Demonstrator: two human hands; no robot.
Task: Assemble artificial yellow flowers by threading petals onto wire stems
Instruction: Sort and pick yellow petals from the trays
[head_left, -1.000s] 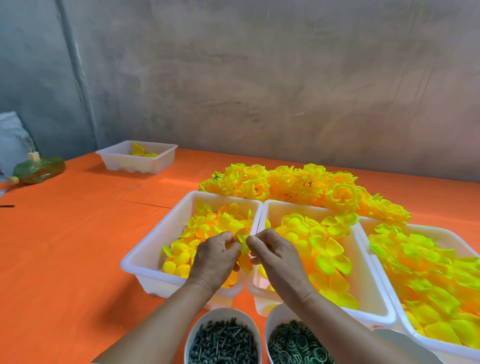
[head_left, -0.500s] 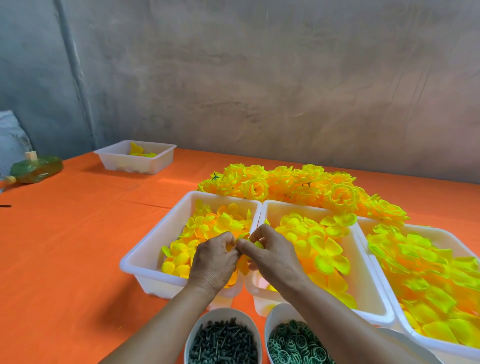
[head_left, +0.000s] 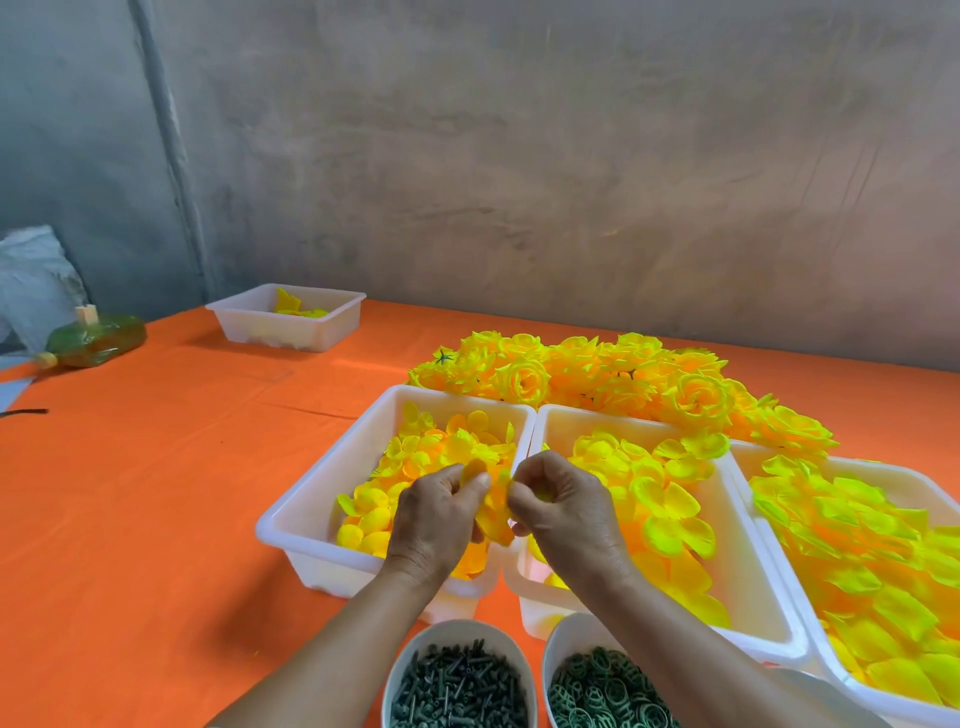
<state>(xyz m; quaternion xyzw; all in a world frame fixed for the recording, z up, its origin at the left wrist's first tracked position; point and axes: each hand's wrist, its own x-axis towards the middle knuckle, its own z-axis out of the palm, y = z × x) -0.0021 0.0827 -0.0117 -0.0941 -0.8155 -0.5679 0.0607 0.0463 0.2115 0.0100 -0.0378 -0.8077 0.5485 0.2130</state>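
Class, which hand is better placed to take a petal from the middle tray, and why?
Probably the right hand: it is over the middle tray; the left hand is over the left tray.

Green bottle (head_left: 96, 340), white sack (head_left: 34, 280), grey wall (head_left: 519, 156)

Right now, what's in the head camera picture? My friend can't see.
The left hand and right hand pinch yellow petals above white tubs of petals on an orange table. Finished flowers lie behind, bowls of green parts in front.
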